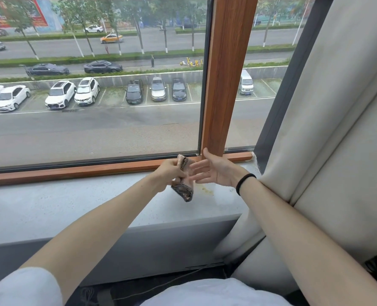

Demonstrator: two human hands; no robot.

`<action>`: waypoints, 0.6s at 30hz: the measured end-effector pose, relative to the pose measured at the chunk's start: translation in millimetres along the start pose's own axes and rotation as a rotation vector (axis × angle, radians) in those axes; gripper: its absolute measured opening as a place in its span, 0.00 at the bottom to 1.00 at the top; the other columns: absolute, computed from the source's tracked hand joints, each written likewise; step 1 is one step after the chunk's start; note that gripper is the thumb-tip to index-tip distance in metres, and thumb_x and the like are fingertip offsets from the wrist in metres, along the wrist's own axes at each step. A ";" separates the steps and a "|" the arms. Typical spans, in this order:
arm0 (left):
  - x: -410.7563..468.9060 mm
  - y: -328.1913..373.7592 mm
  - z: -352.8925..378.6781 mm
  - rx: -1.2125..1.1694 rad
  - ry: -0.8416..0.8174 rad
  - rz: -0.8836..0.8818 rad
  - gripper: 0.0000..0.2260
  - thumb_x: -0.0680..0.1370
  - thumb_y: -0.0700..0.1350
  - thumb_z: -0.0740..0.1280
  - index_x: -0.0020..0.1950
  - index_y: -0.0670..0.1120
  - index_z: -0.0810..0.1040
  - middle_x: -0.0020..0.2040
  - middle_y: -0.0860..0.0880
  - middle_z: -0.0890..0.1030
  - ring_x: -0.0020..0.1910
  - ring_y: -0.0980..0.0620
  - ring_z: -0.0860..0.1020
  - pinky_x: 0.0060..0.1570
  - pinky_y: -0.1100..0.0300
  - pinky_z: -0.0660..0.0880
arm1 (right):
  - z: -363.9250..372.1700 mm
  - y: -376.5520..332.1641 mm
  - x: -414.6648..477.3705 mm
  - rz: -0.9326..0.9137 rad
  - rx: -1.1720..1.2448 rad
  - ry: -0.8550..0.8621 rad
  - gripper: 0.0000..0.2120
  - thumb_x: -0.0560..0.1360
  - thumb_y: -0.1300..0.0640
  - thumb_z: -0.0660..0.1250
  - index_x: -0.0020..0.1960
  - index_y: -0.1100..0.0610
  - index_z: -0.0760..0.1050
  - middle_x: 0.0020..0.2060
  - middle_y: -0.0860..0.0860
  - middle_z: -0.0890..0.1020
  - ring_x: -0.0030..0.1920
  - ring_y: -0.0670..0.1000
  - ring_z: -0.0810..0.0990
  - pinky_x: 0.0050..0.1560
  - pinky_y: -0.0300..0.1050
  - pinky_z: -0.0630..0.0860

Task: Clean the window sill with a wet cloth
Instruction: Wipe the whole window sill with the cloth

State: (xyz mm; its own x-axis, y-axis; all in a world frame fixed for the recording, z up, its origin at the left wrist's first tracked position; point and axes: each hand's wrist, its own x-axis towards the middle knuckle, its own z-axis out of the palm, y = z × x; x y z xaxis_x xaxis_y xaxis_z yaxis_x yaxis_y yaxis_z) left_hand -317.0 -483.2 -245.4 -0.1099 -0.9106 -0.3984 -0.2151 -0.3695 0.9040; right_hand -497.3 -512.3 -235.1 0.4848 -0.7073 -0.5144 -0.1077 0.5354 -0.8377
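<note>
Pale grey speckled window sill [72,202] runs L to R across the view, below a large window w/ an orange-brown wooden frame [227,74]: 1 upright post, 1 bottom rail, 2 glass panes. Beige padded wall panels [337,107] close off the R side and meet the sill at its R end. Through the glass, from above: a street, a row of parked cars, trees.

2 bare arms reach fwd from the bottom. 1 cloth [184,188], pinkish w/ dark patterned edges, folded into a strip, is held over the sill's R part near the post. The left hand [168,173] grips its middle, fingers curled round it; the lower end hangs down. Can't tell if it touches the sill. The right hand [216,171] is spread flat, palm facing L, gripping nothing, fingertips at the cloth. 1 black band [244,183] on the R wrist.

1 yellowish stain [207,190] on the sill, just R of the cloth's lower end, below the R hand.

1 thin cord [161,286] trails along the dark floor under the sill.
</note>
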 end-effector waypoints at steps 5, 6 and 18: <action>19.7 -9.6 -8.7 0.783 0.328 0.217 0.07 0.79 0.47 0.62 0.52 0.46 0.76 0.46 0.46 0.79 0.48 0.46 0.76 0.42 0.54 0.71 | -5.4 15.3 6.7 -0.120 -0.652 0.415 0.12 0.77 0.57 0.61 0.37 0.60 0.77 0.33 0.56 0.77 0.35 0.52 0.75 0.37 0.44 0.72; 22.9 -13.1 -9.8 0.963 0.334 0.263 0.08 0.80 0.46 0.60 0.56 0.47 0.75 0.50 0.46 0.77 0.52 0.45 0.74 0.44 0.53 0.71 | -10.6 19.5 6.8 -0.141 -0.766 0.492 0.13 0.75 0.60 0.60 0.31 0.58 0.70 0.29 0.54 0.71 0.33 0.53 0.69 0.33 0.44 0.65; 16.5 -47.9 43.4 1.280 -0.130 0.602 0.23 0.74 0.32 0.60 0.68 0.45 0.68 0.57 0.44 0.70 0.55 0.46 0.70 0.42 0.55 0.68 | -66.8 59.4 -8.4 -0.082 -1.152 0.658 0.17 0.79 0.63 0.53 0.66 0.63 0.68 0.65 0.57 0.70 0.67 0.59 0.66 0.62 0.51 0.67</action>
State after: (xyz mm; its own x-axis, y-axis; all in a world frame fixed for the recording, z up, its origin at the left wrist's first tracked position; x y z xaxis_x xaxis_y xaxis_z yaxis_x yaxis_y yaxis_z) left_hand -350.6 -472.5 -302.0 -0.5700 -0.8174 -0.0834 -0.8127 0.5459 0.2037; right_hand -565.7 -505.4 -292.7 0.0529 -0.9833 -0.1742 -0.9257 0.0172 -0.3779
